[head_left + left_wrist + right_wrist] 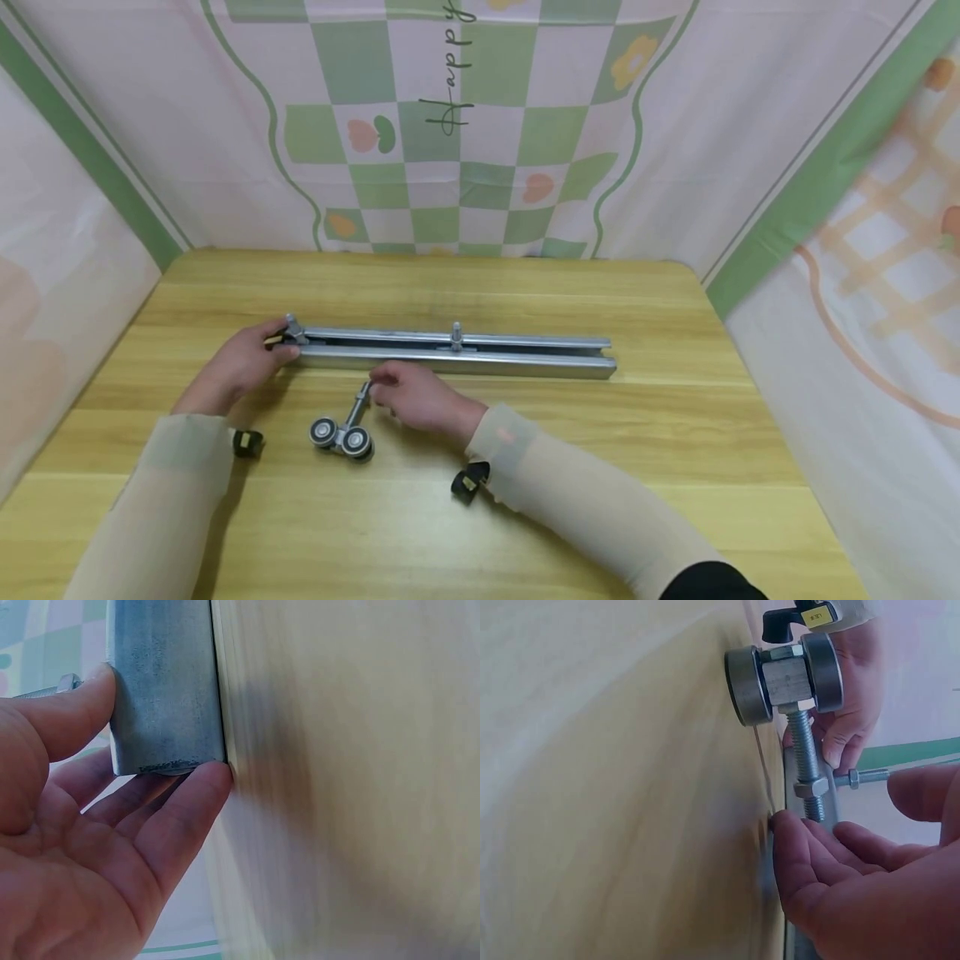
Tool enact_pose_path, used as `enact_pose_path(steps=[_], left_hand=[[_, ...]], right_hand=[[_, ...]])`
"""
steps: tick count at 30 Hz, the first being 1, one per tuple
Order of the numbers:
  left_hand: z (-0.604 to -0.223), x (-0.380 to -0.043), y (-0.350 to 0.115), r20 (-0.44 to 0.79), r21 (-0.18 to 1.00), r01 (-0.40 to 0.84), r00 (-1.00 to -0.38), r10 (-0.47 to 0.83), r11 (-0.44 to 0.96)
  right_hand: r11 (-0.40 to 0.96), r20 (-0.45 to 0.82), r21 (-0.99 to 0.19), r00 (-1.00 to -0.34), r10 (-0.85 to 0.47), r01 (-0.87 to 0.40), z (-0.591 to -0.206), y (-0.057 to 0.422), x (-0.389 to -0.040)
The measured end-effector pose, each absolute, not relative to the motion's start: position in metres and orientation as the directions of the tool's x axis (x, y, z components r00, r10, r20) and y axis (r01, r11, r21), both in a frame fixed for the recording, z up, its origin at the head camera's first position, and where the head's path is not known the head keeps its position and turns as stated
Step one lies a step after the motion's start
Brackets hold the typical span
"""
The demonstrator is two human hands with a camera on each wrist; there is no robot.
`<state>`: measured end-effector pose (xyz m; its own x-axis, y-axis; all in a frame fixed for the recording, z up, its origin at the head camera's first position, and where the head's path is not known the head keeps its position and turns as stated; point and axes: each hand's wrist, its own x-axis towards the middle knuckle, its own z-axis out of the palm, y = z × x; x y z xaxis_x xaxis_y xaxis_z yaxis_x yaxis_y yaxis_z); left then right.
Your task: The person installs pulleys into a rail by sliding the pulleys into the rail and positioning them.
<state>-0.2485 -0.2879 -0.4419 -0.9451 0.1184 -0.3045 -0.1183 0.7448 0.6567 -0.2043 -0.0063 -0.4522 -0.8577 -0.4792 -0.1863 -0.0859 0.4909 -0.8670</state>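
A metal channel rail (480,363) lies across the table, its open slot facing up. Two upright threaded bolts with nuts stand in that slot, one bolt (456,336) near the middle and one bolt (293,330) at the left end. My left hand (243,364) grips the left end, thumb on the side wall (165,682) and fingers around the end. In front of the rail is a roller trolley (787,681) with wheels and a threaded stem, the stem slanting up. The fingertips of my right hand (423,398) are at the stem's tip, thumb apart; contact is unclear.
The wooden table (600,492) has a patterned cloth (495,150) hanging behind it and more cloth at both sides. Small black devices with yellow labels are strapped at both wrists, including the right wrist device (470,482).
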Motion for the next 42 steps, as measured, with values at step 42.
enact_pose_path(steps=[42], left_hand=[[-0.444,-0.249,-0.290,-0.292,0.652,-0.101,-0.948,0.126,0.752]], right_hand=[[-0.253,-0.467,-0.779,-0.800,-0.377,0.574,-0.467,-0.027,-0.201]])
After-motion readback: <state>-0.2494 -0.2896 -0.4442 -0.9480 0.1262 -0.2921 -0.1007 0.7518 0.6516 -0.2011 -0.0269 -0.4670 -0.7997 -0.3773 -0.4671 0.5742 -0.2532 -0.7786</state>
